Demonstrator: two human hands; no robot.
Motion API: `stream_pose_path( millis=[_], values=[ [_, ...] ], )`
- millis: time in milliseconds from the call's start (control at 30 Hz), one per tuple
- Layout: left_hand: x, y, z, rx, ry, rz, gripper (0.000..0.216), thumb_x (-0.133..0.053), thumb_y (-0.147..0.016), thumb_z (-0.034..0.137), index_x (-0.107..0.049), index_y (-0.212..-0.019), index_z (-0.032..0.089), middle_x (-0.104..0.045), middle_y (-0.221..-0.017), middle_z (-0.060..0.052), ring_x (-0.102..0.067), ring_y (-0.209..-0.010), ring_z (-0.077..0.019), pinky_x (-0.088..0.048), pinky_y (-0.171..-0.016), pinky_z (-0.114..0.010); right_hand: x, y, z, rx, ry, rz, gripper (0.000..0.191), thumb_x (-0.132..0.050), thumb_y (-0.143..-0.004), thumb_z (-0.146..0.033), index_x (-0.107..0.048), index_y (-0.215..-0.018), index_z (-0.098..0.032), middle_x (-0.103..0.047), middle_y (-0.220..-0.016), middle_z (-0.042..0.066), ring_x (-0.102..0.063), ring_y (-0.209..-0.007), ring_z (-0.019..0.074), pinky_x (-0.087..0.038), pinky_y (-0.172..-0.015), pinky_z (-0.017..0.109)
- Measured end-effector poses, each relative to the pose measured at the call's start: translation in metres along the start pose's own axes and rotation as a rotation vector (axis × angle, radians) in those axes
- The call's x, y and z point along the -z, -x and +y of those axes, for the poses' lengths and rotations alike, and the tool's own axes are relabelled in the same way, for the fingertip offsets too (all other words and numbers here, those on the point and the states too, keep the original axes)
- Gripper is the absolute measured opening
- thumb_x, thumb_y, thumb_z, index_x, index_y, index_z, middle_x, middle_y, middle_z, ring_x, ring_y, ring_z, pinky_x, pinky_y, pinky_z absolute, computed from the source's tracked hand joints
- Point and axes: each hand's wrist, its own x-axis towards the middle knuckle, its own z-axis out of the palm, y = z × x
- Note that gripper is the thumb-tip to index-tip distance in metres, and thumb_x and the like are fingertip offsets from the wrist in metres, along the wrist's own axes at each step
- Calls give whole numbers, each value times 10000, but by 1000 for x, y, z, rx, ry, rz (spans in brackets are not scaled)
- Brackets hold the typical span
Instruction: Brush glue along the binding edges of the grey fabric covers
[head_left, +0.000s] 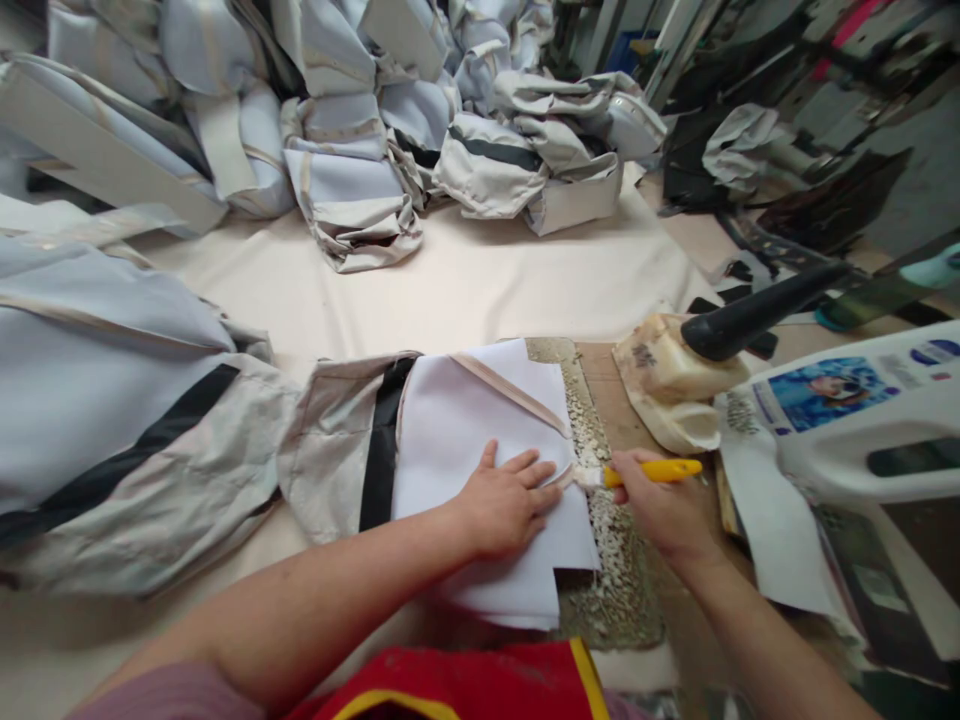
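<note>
My left hand (507,500) lies flat, fingers spread, pressing on a white fabric piece (465,420) with a beige strip along its edge. My right hand (654,500) is closed around a yellow-handled brush (651,472). The brush tip touches the right edge of the fabric, just past my left fingertips. The fabric edge rests on a glue-crusted board (607,560). A grey and black sewn piece (352,450) lies joined to the left of the white fabric.
A stained glue container (667,390) with a black handle (757,312) stands to the right of the board. A large white jug (862,420) lies at the far right. Heaps of pale blue and grey fabric pieces (337,130) fill the back and left of the cloth-covered table (480,290).
</note>
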Motion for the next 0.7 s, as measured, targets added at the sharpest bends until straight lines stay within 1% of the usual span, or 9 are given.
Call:
stream_pose_path(
  millis=[133, 267, 333, 433, 467, 533, 600, 633, 700],
  values=[
    [-10, -2, -5, -20, 1, 35, 414, -401, -892, 389, -401, -1301, 327, -353, -1436, -11, -261, -1332, -251, -130, -984, -711, 4, 10, 4, 34, -37, 72, 341, -458, -788, -468, -530, -585, -203, -562, -521, -4, -538, -544, 154, -410, -576, 272],
    [4, 0, -1, 17, 53, 1, 511, -410, -878, 462, -338, -1356, 298, -345, -1442, -24, -248, -1343, -250, -112, -1016, -682, 0, 21, 12, 19, -16, -53, 345, -429, -805, -463, -519, -597, -203, -538, -527, -7, -525, -531, 154, -394, -543, 276],
    [16, 9, 1, 73, 92, 24, 611, -382, -873, 529, -252, -1406, 261, -279, -1472, -41, -179, -1370, -258, -108, -1036, -657, 0, 28, 14, 23, 0, -59, 342, -430, -817, -449, -508, -591, -205, -528, -526, -10, -517, -523, 152, -386, -538, 278],
    [24, 37, 3, 112, 44, 142, 605, -302, -903, 537, -208, -1428, 251, -145, -1510, -36, -40, -1395, -260, -13, -1055, -633, 3, 35, 14, 95, -1, 59, 333, -439, -832, -438, -517, -609, -204, -550, -559, -3, -527, -560, 156, -399, -588, 282],
    [22, 48, 3, 74, 20, 138, 585, -299, -909, 528, -226, -1423, 258, -147, -1509, -31, -42, -1396, -253, 21, -1064, -614, 3, 36, 13, 127, 2, 106, 331, -441, -835, -438, -525, -619, -202, -561, -575, 3, -532, -580, 159, -402, -607, 284],
    [15, 70, 2, -16, 9, 32, 574, -344, -901, 528, -283, -1405, 259, -233, -1487, -36, -143, -1384, -236, 26, -1092, -557, 3, 38, 13, 180, 12, 142, 320, -443, -838, -435, -543, -647, -198, -581, -613, 11, -541, -619, 165, -404, -635, 287],
    [8, 85, 1, -56, 24, -92, 591, -402, -878, 540, -332, -1385, 244, -331, -1446, -53, -257, -1349, -227, -30, -1111, -515, 1, 38, 14, 205, 9, 86, 321, -435, -843, -430, -540, -648, -199, -569, -610, 7, -534, -614, 163, -400, -624, 285],
    [7, 89, 1, -49, 26, -112, 601, -415, -872, 539, -338, -1384, 234, -352, -1434, -63, -273, -1343, -229, -47, -1112, -511, 0, 38, 14, 206, 0, 44, 327, -427, -847, -428, -526, -633, -201, -548, -589, 0, -521, -590, 158, -396, -601, 282],
    [9, 91, 3, -37, 14, -87, 608, -409, -875, 532, -318, -1394, 230, -352, -1433, -69, -229, -1360, -234, -32, -1107, -528, 0, 39, 14, 200, -15, -3, 344, -421, -851, -423, -485, -590, -209, -497, -546, -15, -486, -538, 148, -381, -555, 278]
  ],
)
